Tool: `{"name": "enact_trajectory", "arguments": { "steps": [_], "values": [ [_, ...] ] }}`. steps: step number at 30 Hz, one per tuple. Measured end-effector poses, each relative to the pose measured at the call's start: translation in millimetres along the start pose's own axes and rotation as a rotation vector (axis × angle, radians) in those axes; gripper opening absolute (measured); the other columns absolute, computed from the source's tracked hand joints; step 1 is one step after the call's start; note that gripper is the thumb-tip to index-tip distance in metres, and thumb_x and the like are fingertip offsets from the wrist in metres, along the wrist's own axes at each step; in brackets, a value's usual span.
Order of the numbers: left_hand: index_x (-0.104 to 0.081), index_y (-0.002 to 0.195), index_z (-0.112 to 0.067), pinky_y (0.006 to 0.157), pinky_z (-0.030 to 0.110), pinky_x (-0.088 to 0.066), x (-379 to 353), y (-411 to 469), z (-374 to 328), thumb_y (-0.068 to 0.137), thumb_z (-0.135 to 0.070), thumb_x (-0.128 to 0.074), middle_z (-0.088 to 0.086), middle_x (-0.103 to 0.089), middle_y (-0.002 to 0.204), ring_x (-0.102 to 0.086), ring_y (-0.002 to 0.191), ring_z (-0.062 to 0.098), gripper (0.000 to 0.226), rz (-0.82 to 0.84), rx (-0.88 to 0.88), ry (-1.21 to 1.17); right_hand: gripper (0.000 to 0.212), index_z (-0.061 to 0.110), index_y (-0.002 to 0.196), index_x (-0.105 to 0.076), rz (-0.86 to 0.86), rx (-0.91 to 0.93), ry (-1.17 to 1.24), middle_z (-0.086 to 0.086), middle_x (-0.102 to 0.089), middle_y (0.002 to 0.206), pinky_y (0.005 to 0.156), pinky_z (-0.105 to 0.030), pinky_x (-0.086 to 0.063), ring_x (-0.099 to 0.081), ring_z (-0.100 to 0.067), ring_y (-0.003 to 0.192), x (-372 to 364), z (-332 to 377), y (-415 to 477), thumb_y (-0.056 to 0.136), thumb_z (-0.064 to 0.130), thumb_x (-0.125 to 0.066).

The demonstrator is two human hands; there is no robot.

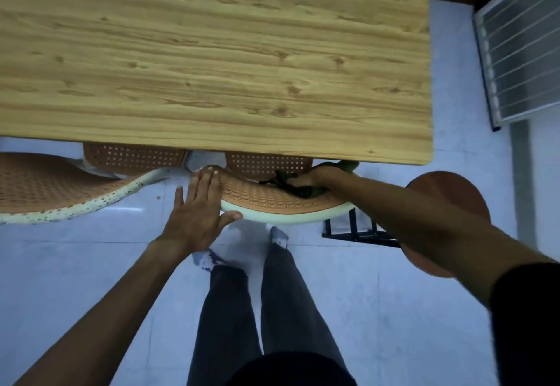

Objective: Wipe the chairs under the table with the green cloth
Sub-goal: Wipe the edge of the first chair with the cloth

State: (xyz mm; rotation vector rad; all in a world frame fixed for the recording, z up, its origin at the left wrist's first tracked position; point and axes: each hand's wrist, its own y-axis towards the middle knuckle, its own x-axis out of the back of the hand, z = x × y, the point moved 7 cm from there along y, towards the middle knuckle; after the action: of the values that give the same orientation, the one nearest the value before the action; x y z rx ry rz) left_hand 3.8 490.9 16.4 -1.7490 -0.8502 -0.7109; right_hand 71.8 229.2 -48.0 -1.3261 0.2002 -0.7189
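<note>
Two orange perforated chairs stand tucked under the wooden table (212, 52). The right chair (272, 197) has a pale rim along its backrest top and its seat shows just under the table edge. My left hand (200, 209) grips the left end of that backrest, fingers flat on top and thumb under the rim. My right hand (315, 178) presses the dark green cloth (303, 188) onto the backrest's right part, near the table edge. The left chair (54, 185) is beside it, untouched.
A round brown stool (454, 191) with a black frame stands to the right, partly hidden under my right forearm. My legs and socked feet are on the pale tiled floor (75, 279) behind the chair. A louvred window panel (521, 52) is at the far right.
</note>
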Motion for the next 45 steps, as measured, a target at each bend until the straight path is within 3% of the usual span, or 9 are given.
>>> {"name": "enact_trajectory", "arguments": {
  "steps": [5, 18, 23, 26, 30, 33, 37, 40, 45],
  "values": [
    [0.000, 0.157, -0.006, 0.121, 0.062, -0.011, -0.9, 0.9, 0.3, 0.073, -0.081, -0.011, 0.009, 0.006, 0.168, 0.008, 0.155, 0.028, 0.112, 0.017, 0.000, -0.066, 0.089, 0.032, 0.158, -0.014, 0.133, 0.221, -0.750, 0.000, -0.008, 0.167, 0.121, -0.057, -0.001, -0.006, -0.027, 0.153, -25.3, 10.0, -44.5, 0.081, 0.074, -0.003],
    [-0.002, 0.157, -0.011, 0.122, 0.063, -0.011, 4.1, 6.5, 1.1, 0.091, -0.062, -0.050, 0.010, 0.004, 0.166, 0.011, 0.154, 0.032, 0.096, 0.164, -0.020, -0.120, 0.071, 0.014, 0.153, -0.031, -0.426, 0.594, -0.540, -0.009, -0.052, 0.147, 0.106, -0.044, -0.040, -0.052, -0.027, 0.130, -88.8, 81.5, -93.8, 0.100, 0.058, -0.017],
    [-0.062, 0.125, -0.015, 0.113, 0.054, -0.039, 42.4, 14.3, -12.9, 0.051, -0.058, -0.073, 0.011, -0.055, 0.137, -0.046, 0.133, 0.030, 0.086, 0.479, 0.017, -0.526, 0.074, 0.010, 0.156, -0.023, -0.566, 0.657, -0.728, -0.013, -0.038, 0.156, 0.112, -0.048, -0.029, -0.038, -0.030, 0.139, -99.7, 55.3, -119.0, 0.100, 0.058, -0.021],
    [-0.065, 0.124, -0.018, 0.111, 0.045, -0.044, 45.5, 24.4, -33.6, 0.058, -0.074, -0.067, 0.007, -0.065, 0.131, -0.058, 0.123, 0.027, 0.087, 0.515, 0.158, -0.686, 0.072, 0.013, 0.158, -0.019, -0.567, 0.777, -0.762, -0.012, -0.024, 0.163, 0.121, -0.052, -0.014, -0.021, -0.031, 0.149, -111.2, 35.0, -130.3, 0.101, 0.057, -0.019],
    [-0.051, 0.139, -0.014, 0.107, 0.046, -0.036, 24.4, 42.7, -55.3, 0.089, -0.071, -0.044, 0.017, -0.057, 0.140, -0.051, 0.129, 0.038, 0.077, 0.282, 0.265, -0.255, 0.050, 0.016, 0.141, -0.051, -0.739, 0.838, -0.413, -0.007, -0.051, 0.146, 0.116, -0.051, -0.031, -0.040, -0.023, 0.139, -91.0, 17.0, -145.9, 0.098, 0.042, -0.043],
    [-0.048, 0.138, -0.011, 0.109, 0.052, -0.040, 22.5, 43.3, -68.7, 0.097, -0.044, -0.050, 0.022, -0.059, 0.135, -0.055, 0.123, 0.042, 0.053, 0.082, 0.166, -0.177, 0.039, 0.022, 0.122, -0.056, -1.124, 0.377, 0.136, 0.000, -0.060, 0.118, 0.094, -0.041, -0.050, -0.051, -0.016, 0.113, -54.4, -34.9, -154.4, 0.089, 0.044, -0.058],
    [-0.046, 0.127, -0.004, 0.094, 0.053, -0.051, 28.0, 30.4, -76.7, 0.101, -0.031, -0.047, 0.024, -0.062, 0.126, -0.060, 0.111, 0.041, 0.038, -0.090, 0.083, -0.375, 0.066, 0.018, 0.137, -0.038, -0.888, 0.229, 0.865, -0.001, -0.053, 0.127, 0.087, -0.031, -0.056, -0.057, -0.018, 0.113, -67.2, -65.3, -134.8, 0.086, 0.039, -0.073],
    [-0.045, 0.126, -0.005, 0.090, 0.053, -0.052, 35.5, 17.1, -80.3, 0.103, -0.032, -0.044, 0.020, -0.061, 0.122, -0.062, 0.108, 0.038, 0.035, -0.179, 0.053, -0.534, 0.065, 0.027, 0.140, -0.032, -0.791, 0.314, 0.947, 0.005, -0.056, 0.121, 0.067, -0.005, -0.050, -0.060, -0.011, 0.103, -76.2, -52.9, -131.7, 0.089, 0.030, -0.072],
    [-0.045, 0.114, -0.010, 0.076, 0.044, -0.053, 45.3, -5.0, -79.7, 0.104, -0.035, -0.041, 0.005, -0.058, 0.099, -0.063, 0.095, 0.032, 0.028, -0.346, 0.084, -0.639, 0.037, 0.021, 0.132, -0.049, -0.754, 0.275, 0.814, -0.002, -0.065, 0.114, 0.064, -0.013, -0.045, -0.063, -0.016, 0.097, -73.6, -37.8, -128.5, 0.098, 0.034, -0.058]
  ]
}}
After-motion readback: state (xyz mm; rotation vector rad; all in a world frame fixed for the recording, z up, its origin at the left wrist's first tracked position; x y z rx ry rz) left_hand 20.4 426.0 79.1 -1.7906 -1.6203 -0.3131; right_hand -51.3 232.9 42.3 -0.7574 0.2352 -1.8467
